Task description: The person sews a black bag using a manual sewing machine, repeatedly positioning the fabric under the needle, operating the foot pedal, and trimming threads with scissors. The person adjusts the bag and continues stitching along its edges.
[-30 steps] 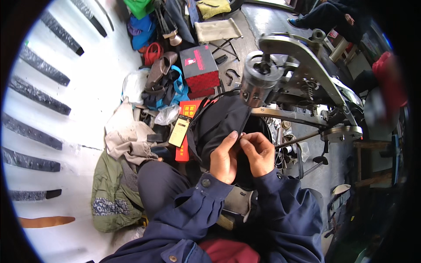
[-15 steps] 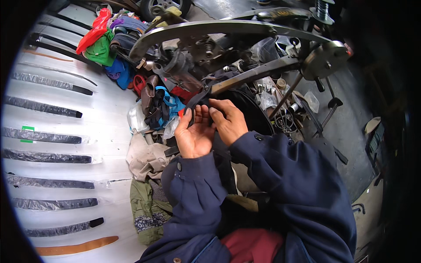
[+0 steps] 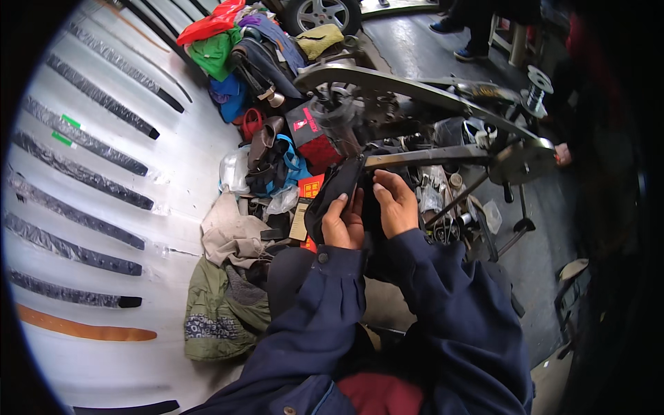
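My left hand [image 3: 344,223] is closed on a black fabric piece [image 3: 337,188], thumb on top, at the tip of a hand-cranked sewing machine's narrow lower arm [image 3: 429,158]. Its kind is unclear; it looks like part of a bag. To the right, my right hand [image 3: 396,202] hovers by more dark fabric, fingers loosely bent and apart, with nothing visible in them. The machine's long upper arm [image 3: 422,93] passes above both hands. Its round crank wheel [image 3: 520,164] is at the right. Whether the needle meets the fabric is hidden.
Wrapped belts [image 3: 83,182] and a brown belt [image 3: 86,324] lie on the white surface at left. Bags, a brown shoe [image 3: 265,142] and an olive cloth [image 3: 225,311] are piled beside me. A thread spool [image 3: 537,90] tops the machine. A person's legs [image 3: 470,28] stand beyond.
The view has shifted, so the machine sits lower and further right. My right hand has come away from the black fabric, and my left now grips a broader part of it.
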A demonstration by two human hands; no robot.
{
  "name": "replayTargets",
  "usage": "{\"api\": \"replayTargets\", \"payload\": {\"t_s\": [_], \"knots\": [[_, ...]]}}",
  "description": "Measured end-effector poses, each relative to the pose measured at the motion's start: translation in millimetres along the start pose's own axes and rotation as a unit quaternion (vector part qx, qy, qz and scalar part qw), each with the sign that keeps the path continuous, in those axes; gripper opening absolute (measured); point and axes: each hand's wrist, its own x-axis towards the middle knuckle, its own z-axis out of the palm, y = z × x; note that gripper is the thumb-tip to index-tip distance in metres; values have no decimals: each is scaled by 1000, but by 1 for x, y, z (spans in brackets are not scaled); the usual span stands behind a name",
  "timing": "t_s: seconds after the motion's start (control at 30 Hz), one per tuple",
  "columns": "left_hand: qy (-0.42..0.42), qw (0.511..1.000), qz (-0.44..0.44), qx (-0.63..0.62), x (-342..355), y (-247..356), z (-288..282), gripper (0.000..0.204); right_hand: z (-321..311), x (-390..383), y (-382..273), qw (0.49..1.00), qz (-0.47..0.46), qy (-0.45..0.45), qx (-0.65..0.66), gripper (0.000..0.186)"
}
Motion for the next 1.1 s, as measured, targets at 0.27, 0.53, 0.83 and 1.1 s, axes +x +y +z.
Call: {"api": "replayTargets", "payload": {"t_s": [0.27, 0.53, 0.83, 1.1], "knots": [[-24, 997, -11, -70, 8, -15, -19, 25, -18, -2, -42, 931, -196, 20, -306, 28], [25, 987, -64, -146, -2, -8, -11, 21, 12, 22, -54, 905, -263, 20, -333, 26], [31, 983, -111, -145, -4, 8, -2, 29, 7, 41, -25, 959, -198, 68, -189, 29], [28, 985, -121, -120, -3, 6, -7, 31, -3, 56, -19, 953, -178, 95, -227, 14]]}}
